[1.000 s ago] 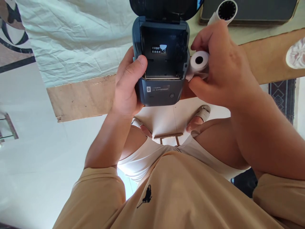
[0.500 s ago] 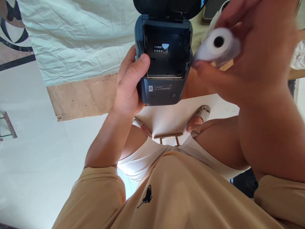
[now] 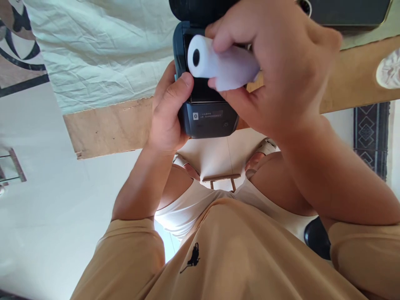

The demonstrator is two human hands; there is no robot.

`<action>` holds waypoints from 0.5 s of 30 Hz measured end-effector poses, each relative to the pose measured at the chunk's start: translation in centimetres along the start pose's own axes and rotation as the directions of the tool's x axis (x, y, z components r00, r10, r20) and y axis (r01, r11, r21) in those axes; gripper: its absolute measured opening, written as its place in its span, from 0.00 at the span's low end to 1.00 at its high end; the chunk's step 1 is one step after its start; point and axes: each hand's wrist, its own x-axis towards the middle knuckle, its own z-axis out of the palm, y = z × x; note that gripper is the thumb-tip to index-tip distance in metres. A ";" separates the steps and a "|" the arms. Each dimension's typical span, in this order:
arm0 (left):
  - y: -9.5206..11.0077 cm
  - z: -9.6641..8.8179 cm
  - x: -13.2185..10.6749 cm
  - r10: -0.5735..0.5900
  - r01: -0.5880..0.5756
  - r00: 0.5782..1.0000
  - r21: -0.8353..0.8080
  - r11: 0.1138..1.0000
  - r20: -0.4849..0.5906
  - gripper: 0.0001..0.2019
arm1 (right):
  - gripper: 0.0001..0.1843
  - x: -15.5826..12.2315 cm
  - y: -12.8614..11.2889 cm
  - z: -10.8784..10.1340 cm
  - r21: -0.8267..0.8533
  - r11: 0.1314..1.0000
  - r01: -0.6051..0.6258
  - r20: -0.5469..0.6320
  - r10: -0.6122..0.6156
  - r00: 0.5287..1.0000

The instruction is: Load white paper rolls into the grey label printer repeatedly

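My left hand (image 3: 170, 106) grips the left side of a dark label printer (image 3: 208, 121), its thumb on the rim of the paper bay. The printer's lid (image 3: 200, 9) stands raised at the far side. Between the thumb and fingers of my right hand (image 3: 281, 71) is a white paper roll (image 3: 204, 58) with a dark hollow core. One end of the roll is over the left part of the bay, and the roll lies tilted across the opening. My right hand covers the bay's right side; whether the roll touches the bay floor I cannot tell.
A pale green cloth (image 3: 103, 54) covers much of the wooden board (image 3: 109, 129). At the back right lies a dark flat device (image 3: 346, 12). A white patterned object (image 3: 389, 71) sits on the board's right end. Below are my legs and a small wooden stool (image 3: 221, 178).
My right hand has carried the paper roll leftward from beside the printer to over its open bay. The left hand and the printer have hardly moved.
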 end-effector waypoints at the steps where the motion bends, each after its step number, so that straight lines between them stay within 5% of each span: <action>1: 0.0 -0.1 0.0 0.001 -0.001 1.000 -0.008 1.000 0.009 0.12 | 0.15 0.1 -0.5 0.1 -0.188 0.982 0.024 -0.015 -0.027 1.000; 4: -0.1 -0.5 0.0 0.013 -0.013 0.999 0.012 1.000 0.032 0.12 | 0.15 0.2 -1.5 0.2 -0.425 0.904 0.043 -0.004 -0.049 0.999; 8: 0.1 -0.6 -0.3 -0.028 0.027 0.999 0.056 0.998 0.028 0.13 | 0.14 0.2 -1.2 0.3 -0.400 0.913 0.077 0.011 -0.079 0.997; 15: 0.2 -0.2 -0.6 0.005 -0.005 1.000 0.015 1.000 -0.031 0.11 | 0.10 -0.4 0.0 0.9 -0.348 0.881 0.319 -0.080 -0.368 0.927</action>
